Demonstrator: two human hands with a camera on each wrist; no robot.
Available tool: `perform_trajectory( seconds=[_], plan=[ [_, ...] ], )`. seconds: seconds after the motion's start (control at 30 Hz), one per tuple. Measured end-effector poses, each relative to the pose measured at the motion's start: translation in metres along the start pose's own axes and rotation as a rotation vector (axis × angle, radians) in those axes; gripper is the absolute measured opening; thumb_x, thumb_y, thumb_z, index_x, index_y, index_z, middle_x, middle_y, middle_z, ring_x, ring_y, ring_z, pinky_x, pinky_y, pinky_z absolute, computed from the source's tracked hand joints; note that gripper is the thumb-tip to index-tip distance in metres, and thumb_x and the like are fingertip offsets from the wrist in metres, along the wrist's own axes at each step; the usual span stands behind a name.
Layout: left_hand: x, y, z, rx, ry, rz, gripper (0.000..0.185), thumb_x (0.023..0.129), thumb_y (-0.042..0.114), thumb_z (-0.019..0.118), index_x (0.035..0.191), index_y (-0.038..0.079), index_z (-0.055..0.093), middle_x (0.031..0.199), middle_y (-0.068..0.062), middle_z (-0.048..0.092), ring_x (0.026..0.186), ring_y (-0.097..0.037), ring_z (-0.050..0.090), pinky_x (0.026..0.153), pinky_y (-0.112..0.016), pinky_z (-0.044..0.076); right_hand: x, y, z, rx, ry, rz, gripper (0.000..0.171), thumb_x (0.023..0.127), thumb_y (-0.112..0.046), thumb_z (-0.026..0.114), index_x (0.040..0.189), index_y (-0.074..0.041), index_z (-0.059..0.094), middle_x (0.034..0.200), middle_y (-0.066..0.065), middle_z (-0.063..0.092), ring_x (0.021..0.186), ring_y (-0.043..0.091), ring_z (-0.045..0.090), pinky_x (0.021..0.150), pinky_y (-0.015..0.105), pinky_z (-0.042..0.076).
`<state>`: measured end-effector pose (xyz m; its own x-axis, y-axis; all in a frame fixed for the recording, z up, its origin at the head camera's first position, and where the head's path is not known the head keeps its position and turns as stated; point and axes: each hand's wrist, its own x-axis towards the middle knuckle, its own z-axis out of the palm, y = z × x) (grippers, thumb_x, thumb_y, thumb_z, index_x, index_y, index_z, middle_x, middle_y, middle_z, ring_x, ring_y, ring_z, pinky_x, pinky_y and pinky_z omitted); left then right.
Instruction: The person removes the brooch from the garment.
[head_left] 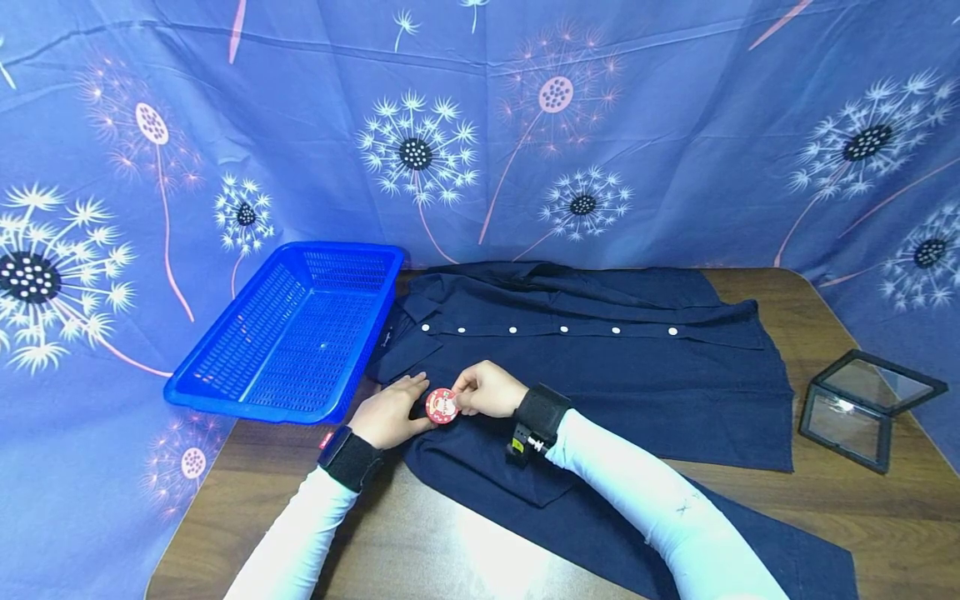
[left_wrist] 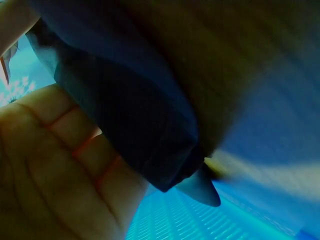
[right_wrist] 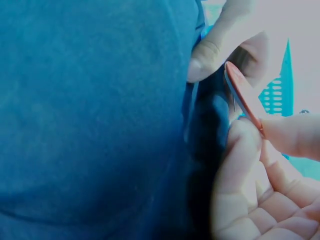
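A navy button-up shirt (head_left: 600, 392) lies spread on the table, its white buttons in a row. My right hand (head_left: 489, 390) pinches a round red badge (head_left: 441, 406) by its edge, over the shirt near the collar. In the right wrist view, the badge (right_wrist: 243, 95) is edge-on between thumb (right_wrist: 295, 135) and forefinger, and a thin metal line shows behind it. My left hand (head_left: 386, 412) rests on the shirt left of the badge, fingers extended and thumb apart. In the left wrist view, dark cloth (left_wrist: 125, 115) hides its fingertips.
A blue perforated basket (head_left: 288, 410) stands left of the shirt, near the left hand. At the right, a black-framed hinged case (head_left: 847, 425) with clear panels stands unfolded on the wooden table (head_left: 915, 517). A patterned blue cloth (head_left: 300, 125) hangs behind.
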<state>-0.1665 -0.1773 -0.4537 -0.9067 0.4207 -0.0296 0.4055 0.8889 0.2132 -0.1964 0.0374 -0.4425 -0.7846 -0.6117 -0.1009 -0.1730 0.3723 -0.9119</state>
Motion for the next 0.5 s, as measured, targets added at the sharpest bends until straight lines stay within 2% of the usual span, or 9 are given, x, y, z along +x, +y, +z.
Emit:
perform_trajectory(
  seconds=[0.27, 0.5],
  plan=[
    [0.001, 0.000, -0.001, -0.011, -0.028, 0.001, 0.073, 0.084, 0.044, 0.073, 0.137, -0.001, 0.054, 0.148, -0.016, 0.049, 0.136, -0.036, 0.048, 0.110, -0.048, 0.040, -0.006, 0.002, -0.009, 0.037, 0.066, -0.001, 0.011, 0.086, 0.001, 0.061, 0.091, 0.008, 0.068, 0.074, 0.009, 0.069, 0.061, 0.007, 0.062, 0.061, 0.024, 0.056],
    [0.000, 0.002, -0.003, -0.011, -0.035, -0.009, 0.072, 0.084, 0.044, 0.073, 0.137, 0.000, 0.054, 0.148, -0.015, 0.049, 0.136, -0.035, 0.047, 0.111, -0.047, 0.039, -0.014, 0.007, -0.021, 0.065, 0.129, -0.036, 0.014, 0.086, 0.001, 0.060, 0.094, 0.011, 0.067, 0.078, 0.018, 0.069, 0.064, 0.008, 0.063, 0.064, 0.028, 0.058]
  ],
)
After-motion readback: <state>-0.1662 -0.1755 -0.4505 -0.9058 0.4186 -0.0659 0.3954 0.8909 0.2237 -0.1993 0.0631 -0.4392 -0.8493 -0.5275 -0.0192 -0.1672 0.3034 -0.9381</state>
